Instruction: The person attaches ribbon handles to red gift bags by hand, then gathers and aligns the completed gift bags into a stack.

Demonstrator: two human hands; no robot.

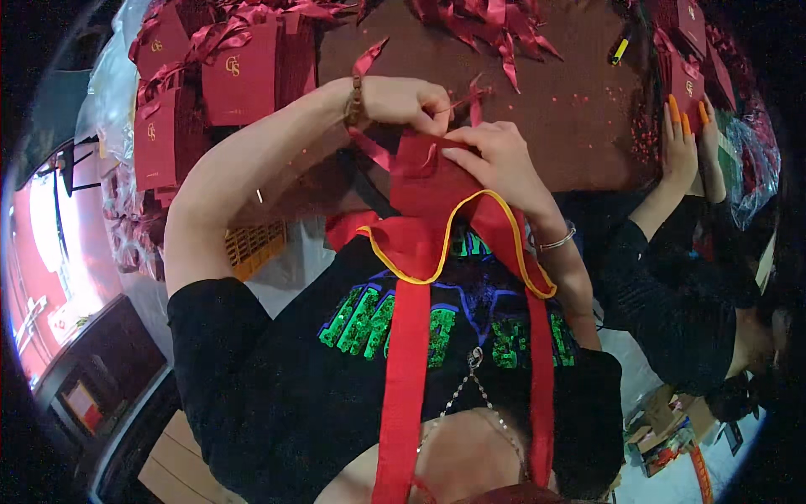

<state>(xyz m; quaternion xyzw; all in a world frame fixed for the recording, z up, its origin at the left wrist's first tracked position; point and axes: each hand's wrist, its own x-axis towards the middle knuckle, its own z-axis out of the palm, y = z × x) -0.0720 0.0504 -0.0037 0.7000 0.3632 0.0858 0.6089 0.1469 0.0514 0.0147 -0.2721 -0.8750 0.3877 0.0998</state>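
I see my right hand (499, 160) gripping a dark red paper bag (420, 181) at the near edge of the brown desk (554, 134); my left hand (432, 113) pinches a thin red ribbon (464, 100) at its top. More bags (239, 84) stand farther left.

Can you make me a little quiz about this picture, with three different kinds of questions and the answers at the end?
1. True or false: the camera wearer's right hand is touching a dark red bag.
2. Where does the camera wearer have the brown bracelet? A) left wrist B) right wrist C) both wrists
3. Fill in the blank: the neighbour's hands have ____ finger covers.

Key: 1. True. 2. A. 3. Orange.
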